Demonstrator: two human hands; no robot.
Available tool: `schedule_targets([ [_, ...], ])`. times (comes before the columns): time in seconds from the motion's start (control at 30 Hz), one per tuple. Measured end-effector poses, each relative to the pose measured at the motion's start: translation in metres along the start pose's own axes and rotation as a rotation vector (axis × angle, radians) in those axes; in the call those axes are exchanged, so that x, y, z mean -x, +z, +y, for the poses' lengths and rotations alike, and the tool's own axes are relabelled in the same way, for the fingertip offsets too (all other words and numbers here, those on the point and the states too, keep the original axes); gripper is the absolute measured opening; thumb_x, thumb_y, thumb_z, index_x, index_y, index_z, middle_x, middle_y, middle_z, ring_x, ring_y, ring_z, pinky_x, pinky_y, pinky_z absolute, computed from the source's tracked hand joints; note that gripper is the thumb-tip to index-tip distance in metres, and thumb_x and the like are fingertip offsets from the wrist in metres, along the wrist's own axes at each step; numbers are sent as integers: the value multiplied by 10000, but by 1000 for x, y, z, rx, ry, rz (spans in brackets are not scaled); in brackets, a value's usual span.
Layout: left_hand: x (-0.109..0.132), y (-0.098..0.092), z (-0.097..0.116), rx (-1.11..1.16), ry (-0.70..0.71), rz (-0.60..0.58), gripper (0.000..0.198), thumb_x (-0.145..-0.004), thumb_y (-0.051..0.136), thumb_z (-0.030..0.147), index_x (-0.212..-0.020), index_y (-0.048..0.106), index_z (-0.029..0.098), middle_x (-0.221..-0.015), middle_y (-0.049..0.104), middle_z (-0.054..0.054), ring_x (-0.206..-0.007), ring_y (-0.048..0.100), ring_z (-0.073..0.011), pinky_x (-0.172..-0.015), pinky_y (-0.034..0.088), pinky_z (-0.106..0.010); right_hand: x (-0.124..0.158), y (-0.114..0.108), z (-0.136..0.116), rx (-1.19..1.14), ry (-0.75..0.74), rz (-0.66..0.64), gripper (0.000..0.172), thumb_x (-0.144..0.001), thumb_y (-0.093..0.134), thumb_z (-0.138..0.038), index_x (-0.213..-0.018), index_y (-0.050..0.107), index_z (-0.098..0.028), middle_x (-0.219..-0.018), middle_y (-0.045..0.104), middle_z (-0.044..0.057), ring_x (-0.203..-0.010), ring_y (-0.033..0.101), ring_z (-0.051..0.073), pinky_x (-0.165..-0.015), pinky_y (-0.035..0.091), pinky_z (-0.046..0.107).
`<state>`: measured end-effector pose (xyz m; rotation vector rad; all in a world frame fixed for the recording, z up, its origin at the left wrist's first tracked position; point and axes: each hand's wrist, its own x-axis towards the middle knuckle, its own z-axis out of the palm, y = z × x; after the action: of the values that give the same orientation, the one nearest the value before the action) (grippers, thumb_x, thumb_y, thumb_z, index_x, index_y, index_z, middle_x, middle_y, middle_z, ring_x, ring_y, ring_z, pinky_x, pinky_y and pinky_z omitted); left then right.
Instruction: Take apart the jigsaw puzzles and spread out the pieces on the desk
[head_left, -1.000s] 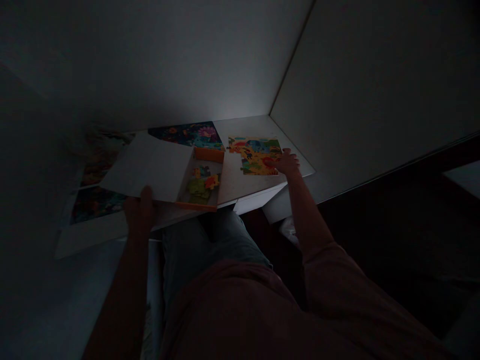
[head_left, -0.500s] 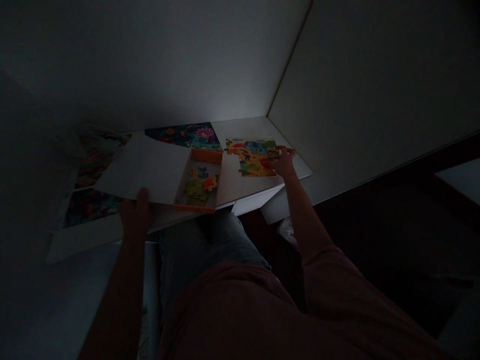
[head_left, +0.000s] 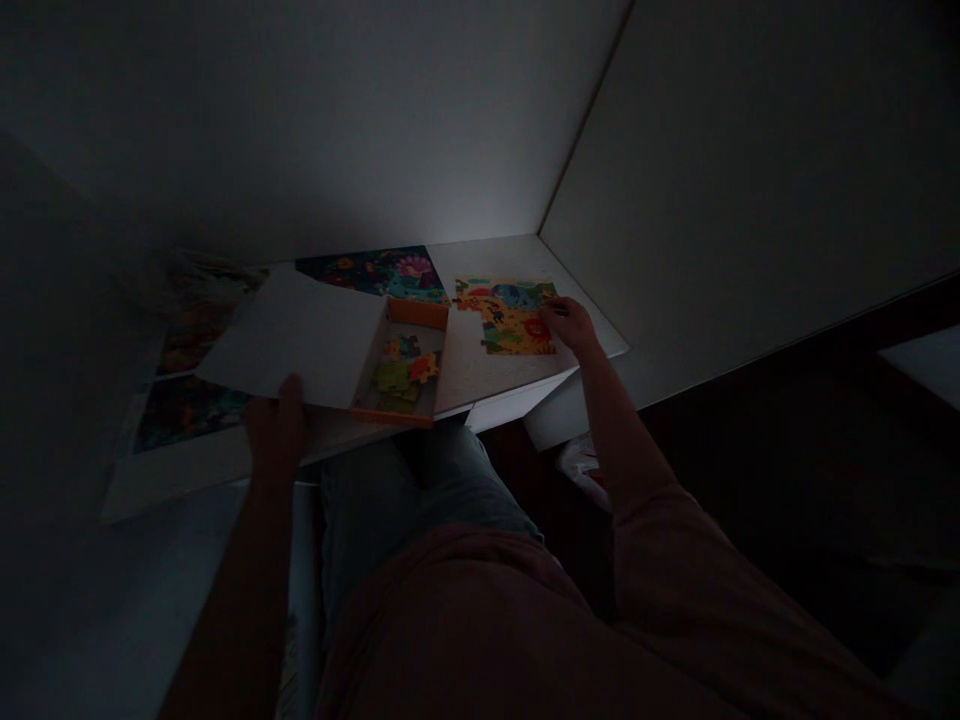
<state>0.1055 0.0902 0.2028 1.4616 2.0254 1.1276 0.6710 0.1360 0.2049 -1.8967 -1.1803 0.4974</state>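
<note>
The scene is very dark. My right hand rests at the right edge of a partly built colourful jigsaw on a white table; its fingers curl onto the puzzle, and what they hold is too dim to see. My left hand grips the near edge of a white sheet or lid, thumb on top. Beside that sheet sits an orange-rimmed box with several loose puzzle pieces inside.
Finished dark puzzle pictures lie on the table: one at the back, others at the left. White walls meet in a corner behind the table. My knees are under the table's front edge.
My right hand has shifted slightly along the right edge of the jigsaw. My left hand keeps its hold on the white sheet. The view has swayed a little.
</note>
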Motion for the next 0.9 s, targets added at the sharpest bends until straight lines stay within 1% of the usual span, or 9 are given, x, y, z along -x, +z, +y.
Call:
schedule_targets([
  [0.07, 2, -1, 4, 11, -27, 4, 422, -902, 576, 715, -765, 602, 317, -797, 774, -200, -1109, 861, -514, -1086, 681, -623, 0, -1, -4, -15, -31, 7, 402, -999, 805, -456, -1316, 833, -209, -1544, 882, 213, -1398, 865, 335, -1264, 689, 549],
  [0.2, 6, -2, 16, 58, -39, 19, 356, -920, 581, 604, -910, 694, 266, -1174, 897, -278, -1332, 856, -480, -1221, 649, -568, -2, -1, -20, -56, -143, 4, 371, -1015, 826, -533, -1254, 817, -250, -1534, 882, 185, -1395, 858, 328, -1293, 670, 564],
  [0.27, 7, -4, 21, 70, -46, 24, 311, -922, 597, 559, -933, 698, 265, -1211, 903, -278, -1379, 844, -477, -1235, 649, -560, -3, 0, -34, -96, -189, -22, 381, -1010, 850, -584, -1223, 811, -271, -1503, 892, 165, -1383, 857, 326, -1290, 672, 560],
  [0.4, 9, -6, 26, 81, -75, 21, 252, -927, 641, 526, -855, 650, 285, -1061, 888, -251, -1311, 854, -499, -1186, 670, -581, 6, 12, -71, -194, -261, -146, 487, -1001, 882, -739, -1202, 802, -302, -1408, 918, 127, -1333, 858, 327, -1280, 672, 563],
  [0.53, 10, -5, 26, 107, -79, 23, 237, -980, 669, 465, -903, 694, 242, -1114, 890, -228, -1312, 855, -446, -1201, 665, -541, 33, 36, -115, -316, -413, -330, 601, -970, 905, -854, -1234, 825, -320, -1348, 920, 81, -1303, 837, 322, -1247, 673, 555],
  [0.63, 11, -4, 25, 117, -77, 23, 219, -1019, 678, 419, -946, 723, 218, -1168, 887, -235, -1333, 845, -430, -1231, 651, -546, 56, 58, -144, -354, -557, -591, 544, -1019, 889, -790, -1291, 854, -320, -1389, 917, 60, -1298, 823, 310, -1220, 671, 529],
  [0.73, 11, -4, 23, 119, -73, 14, 209, -1046, 685, 375, -888, 697, 240, -1080, 873, -206, -1270, 841, -411, -1179, 657, -504, 72, 76, -163, -200, -687, -872, 431, -1081, 849, -665, -1296, 874, -293, -1343, 923, 72, -1219, 831, 302, -1127, 688, 498],
  [0.8, 11, -5, 22, 101, -92, -5, 299, -1065, 704, 380, -792, 645, 272, -907, 814, -160, -1134, 835, -394, -1068, 661, -471, 76, 86, -170, -76, -756, -950, 372, -1110, 818, -589, -1300, 878, -274, -1315, 921, 85, -1186, 830, 302, -1079, 690, 483],
  [0.9, 11, -6, 22, 84, -116, -17, 403, -1090, 714, 396, -716, 592, 307, -756, 714, -109, -999, 794, -365, -941, 634, -449, 77, 97, -174, -27, -803, -922, 370, -1162, 742, -544, -1369, 866, -264, -1357, 909, 100, -1212, 824, 310, -1087, 687, 490],
])
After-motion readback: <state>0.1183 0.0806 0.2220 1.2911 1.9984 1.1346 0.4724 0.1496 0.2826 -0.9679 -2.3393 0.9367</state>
